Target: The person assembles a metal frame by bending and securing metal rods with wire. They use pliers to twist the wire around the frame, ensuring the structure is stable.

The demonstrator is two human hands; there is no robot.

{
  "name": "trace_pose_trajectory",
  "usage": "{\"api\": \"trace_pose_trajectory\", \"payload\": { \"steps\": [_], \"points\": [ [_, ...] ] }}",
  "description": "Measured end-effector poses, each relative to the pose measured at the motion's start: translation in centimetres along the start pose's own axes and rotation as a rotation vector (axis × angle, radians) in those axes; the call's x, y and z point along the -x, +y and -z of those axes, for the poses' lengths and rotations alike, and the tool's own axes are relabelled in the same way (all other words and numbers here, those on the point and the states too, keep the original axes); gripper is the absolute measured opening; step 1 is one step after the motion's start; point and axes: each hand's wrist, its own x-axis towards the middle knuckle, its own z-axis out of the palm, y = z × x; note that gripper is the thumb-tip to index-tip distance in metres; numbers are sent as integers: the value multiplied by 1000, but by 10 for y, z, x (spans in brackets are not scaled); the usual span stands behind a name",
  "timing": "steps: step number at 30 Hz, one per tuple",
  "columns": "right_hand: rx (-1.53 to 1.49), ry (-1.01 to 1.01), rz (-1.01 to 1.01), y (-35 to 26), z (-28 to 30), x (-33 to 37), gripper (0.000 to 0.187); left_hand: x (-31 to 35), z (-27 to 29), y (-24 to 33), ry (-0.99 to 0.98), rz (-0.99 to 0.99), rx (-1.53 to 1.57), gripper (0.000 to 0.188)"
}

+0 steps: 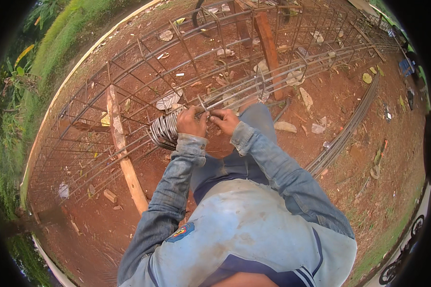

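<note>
My left hand [191,121] is closed at the long steel bars, its fingers bent around a thin stirrup [201,101] standing across them. Close beside it on the right, my right hand [225,120] pinches with thumb and forefinger at the same crossing. Whatever lies between those fingertips is too small to make out. Left of my hands, a bundle of bent steel stirrups [162,131] hangs packed together on the long bars [234,91]. The bars run from lower left to upper right.
A finished-looking rebar cage [143,67] stretches behind the bars. Wooden supports hold the steel: a plank [124,158] at the left and a reddish post [268,50] upper right. Loose rods [349,126] lie on the red soil at the right, among stones and dry leaves.
</note>
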Motion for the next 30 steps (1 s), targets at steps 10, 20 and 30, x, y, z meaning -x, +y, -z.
{"api": "trace_pose_trajectory", "payload": {
  "steps": [10,20,30],
  "points": [
    [971,156,96,-47,7,31,16,1,4,-8,32,-113,32,16],
    [1281,-22,203,-122,-17,6,11,4,5,-11,68,-244,15,19],
    [609,-12,167,-142,34,-22,21,-8,14,-10,-112,-127,106,15]
  ]
}}
